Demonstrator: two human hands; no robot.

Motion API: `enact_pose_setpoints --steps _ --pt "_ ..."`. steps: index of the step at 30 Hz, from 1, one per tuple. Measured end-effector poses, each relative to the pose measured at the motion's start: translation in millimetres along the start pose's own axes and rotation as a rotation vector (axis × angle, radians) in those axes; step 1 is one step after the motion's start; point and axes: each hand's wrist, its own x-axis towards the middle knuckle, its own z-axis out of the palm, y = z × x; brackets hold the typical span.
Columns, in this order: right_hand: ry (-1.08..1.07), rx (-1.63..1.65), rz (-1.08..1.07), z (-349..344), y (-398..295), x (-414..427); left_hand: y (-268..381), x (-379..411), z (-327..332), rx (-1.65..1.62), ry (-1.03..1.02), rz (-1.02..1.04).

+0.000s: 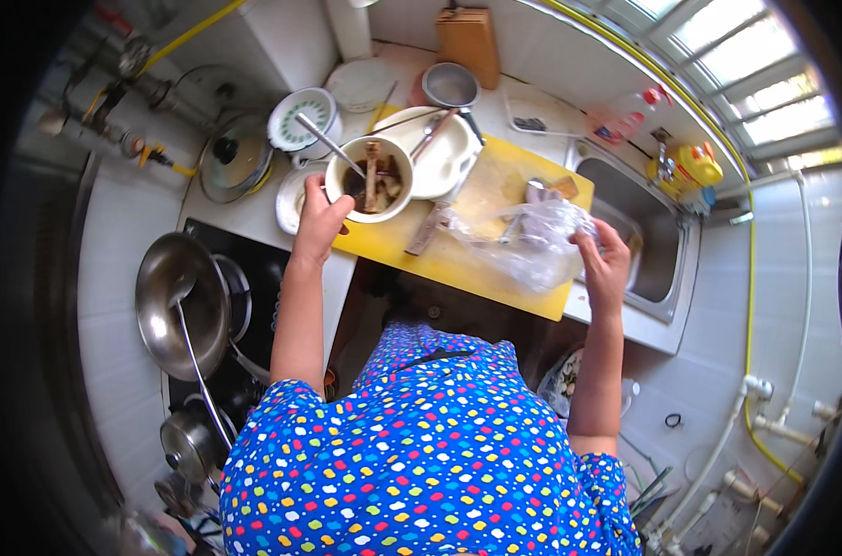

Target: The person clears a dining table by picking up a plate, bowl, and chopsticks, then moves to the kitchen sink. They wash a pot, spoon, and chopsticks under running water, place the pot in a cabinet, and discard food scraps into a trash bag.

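My left hand point(322, 215) grips the left side of a white bowl point(376, 219), thumb at the rim. Dark liquid and pieces of food, among them a long brown piece point(372, 177), are in it, and a metal spoon point(331, 144) leans out. The fingers of my right hand point(604, 260) pinch a crumpled clear plastic bag point(542, 260) above the yellow cutting board point(393, 240). Beside the bag, on the board, lies a brown handle point(426, 233), probably a knife's. The bag partly covers some greyish items point(535, 215) that I cannot make out.
A cream divided plate point(449, 163) with utensils stands behind the bowl. A patterned enamel bowl point(317, 142) and grey pot point(451, 85) are farther back. The steel sink point(661, 257) is at right; a wok point(164, 320) with a ladle point(179, 295) sits on the cooktop at left.
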Motion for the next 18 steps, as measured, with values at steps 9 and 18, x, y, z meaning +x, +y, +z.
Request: enact_pose_setpoints --steps 9,18 --pt "0.06 0.49 0.055 -49 85 20 -5 -38 240 -0.156 -0.541 -0.181" --pt "0.236 0.472 0.064 -77 125 2 -54 -34 322 0.171 -0.547 -0.152"
